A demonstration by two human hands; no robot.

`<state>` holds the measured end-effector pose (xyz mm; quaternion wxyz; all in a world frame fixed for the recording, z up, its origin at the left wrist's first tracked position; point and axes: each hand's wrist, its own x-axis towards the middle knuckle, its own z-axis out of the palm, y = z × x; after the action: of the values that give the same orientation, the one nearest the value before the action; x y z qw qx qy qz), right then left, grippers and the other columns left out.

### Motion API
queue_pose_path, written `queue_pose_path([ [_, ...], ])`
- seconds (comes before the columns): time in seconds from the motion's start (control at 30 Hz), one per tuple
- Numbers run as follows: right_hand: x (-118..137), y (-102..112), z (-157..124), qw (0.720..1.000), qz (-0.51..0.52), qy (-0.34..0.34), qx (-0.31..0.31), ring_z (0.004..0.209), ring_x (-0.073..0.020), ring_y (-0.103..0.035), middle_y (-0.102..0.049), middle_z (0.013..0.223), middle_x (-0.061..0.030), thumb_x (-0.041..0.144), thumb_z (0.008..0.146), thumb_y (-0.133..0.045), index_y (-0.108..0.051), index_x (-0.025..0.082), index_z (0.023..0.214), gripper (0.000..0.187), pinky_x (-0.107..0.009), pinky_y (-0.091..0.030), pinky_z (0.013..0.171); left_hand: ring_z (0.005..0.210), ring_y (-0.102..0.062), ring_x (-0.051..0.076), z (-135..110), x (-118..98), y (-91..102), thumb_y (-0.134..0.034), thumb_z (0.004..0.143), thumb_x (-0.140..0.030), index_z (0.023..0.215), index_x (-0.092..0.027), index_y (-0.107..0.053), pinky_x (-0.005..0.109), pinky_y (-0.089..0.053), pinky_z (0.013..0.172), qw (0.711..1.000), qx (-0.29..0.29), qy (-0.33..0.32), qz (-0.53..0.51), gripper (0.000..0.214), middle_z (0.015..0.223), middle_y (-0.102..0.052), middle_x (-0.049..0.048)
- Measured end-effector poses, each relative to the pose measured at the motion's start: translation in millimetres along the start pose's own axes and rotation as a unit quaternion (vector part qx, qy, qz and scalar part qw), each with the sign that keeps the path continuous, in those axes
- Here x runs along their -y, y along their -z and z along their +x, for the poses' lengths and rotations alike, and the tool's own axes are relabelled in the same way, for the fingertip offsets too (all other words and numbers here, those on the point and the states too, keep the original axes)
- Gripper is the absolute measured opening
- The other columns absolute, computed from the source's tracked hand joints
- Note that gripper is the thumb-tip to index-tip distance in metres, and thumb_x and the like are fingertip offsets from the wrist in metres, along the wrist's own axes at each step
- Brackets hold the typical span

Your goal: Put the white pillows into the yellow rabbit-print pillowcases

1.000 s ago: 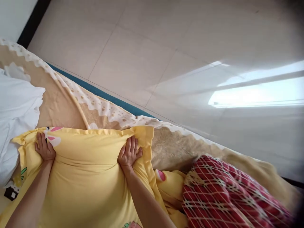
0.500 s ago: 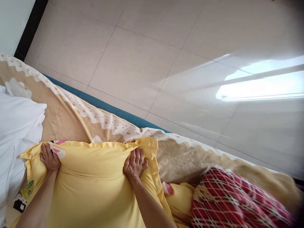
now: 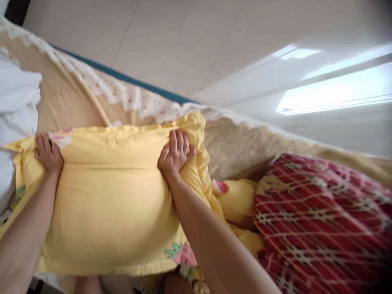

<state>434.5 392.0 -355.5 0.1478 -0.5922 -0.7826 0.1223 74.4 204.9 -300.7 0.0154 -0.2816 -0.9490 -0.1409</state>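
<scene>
Yellow pillow (image 3: 113, 204), long axis crosswise, strawberry print (image 3: 185, 254) near-side.

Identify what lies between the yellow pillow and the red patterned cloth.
In the head view, bunched yellow fabric lies between the pillow and the red cloth; beige blanket shows beyond it.

Obstructed and Incomplete Views

We find the white bedding (image 3: 18, 98) cut off at left, and the red checked cloth (image 3: 321, 220) blurred and cropped at right. The right forearm (image 3: 214, 228) covers part of the strawberry print (image 3: 184, 255). The underside of the yellow pillow (image 3: 113, 204) is hidden. We cannot identify the dark object (image 3: 35, 286) cropped at the bottom.
</scene>
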Motion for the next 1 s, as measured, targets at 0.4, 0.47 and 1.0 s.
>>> queue_pose_path([
  [0.4, 114.1, 146.7, -167.8, 0.957, 0.172, 0.21, 0.1, 0.144, -0.0191, -0.037, -0.045, 0.152, 0.0004, 0.029, 0.095, -0.031, -0.033, 0.031, 0.152, 0.056, -0.049, -0.025, 0.117, 0.146, -0.034, 0.026, -204.7, -85.1, 137.2, -0.032, 0.1, -0.035, 0.147, -0.022, -0.044, 0.055, -0.015, 0.123, 0.979, 0.102, -0.177, -0.013, 0.051, 0.156, -0.04, 0.0111],
  [0.47, 97.6, 132.2, -178.4, 0.964, 0.099, 0.224, 0.107, 0.138, -0.0165, -0.045, -0.051, 0.147, 0.0008, 0.031, 0.096, -0.039, -0.032, 0.032, 0.152, 0.057, -0.041, -0.031, 0.114, 0.148, -0.029, 0.029, -205.4, -72.8, 121.8, -0.036, 0.098, -0.041, 0.148, -0.023, -0.043, 0.059, -0.009, 0.121, 0.972, 0.123, -0.194, 0.053, 0.054, 0.159, -0.035, 0.0123],
  [1.0, -70.2, 15.3, -177.2, 0.999, -0.023, -0.026, -0.002, 0.13, -0.0415, -0.045, -0.051, 0.134, -0.0274, 0.034, 0.08, -0.037, -0.04, 0.014, 0.141, 0.064, -0.064, -0.027, 0.101, 0.152, 0.0, 0.04, -173.7, 49.5, 34.1, -0.022, 0.096, -0.036, 0.151, 0.004, -0.013, 0.063, -0.008, 0.119, 0.974, 0.099, 0.142, 0.149, 0.068, 0.158, -0.009, 0.0358],
])
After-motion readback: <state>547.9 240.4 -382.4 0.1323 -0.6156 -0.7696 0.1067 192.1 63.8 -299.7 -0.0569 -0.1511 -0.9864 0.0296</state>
